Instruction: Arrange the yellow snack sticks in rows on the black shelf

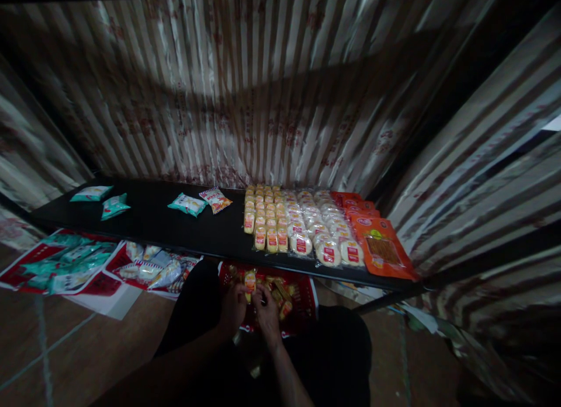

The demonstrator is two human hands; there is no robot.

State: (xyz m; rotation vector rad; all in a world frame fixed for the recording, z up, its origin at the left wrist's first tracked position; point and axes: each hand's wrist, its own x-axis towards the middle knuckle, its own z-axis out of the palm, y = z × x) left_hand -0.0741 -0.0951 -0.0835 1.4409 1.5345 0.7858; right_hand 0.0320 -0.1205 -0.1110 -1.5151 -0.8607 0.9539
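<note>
Low in the view, my left hand (234,308) and my right hand (266,313) meet over a red basket (307,305) of small yellow snack packs. Both hands are closed on one yellow snack pack (250,280) held between them, just below the front edge of a black shelf (175,226). On the shelf's right half lie neat rows of yellow snack packs (265,217), round white cakes (319,226) and orange packets (381,246).
Teal packets (114,206) and a red-striped packet (215,199) lie loose on the shelf's left half. Boxes of teal and white snacks (74,261) sit on the floor at the left. Striped curtains hang behind and to the right.
</note>
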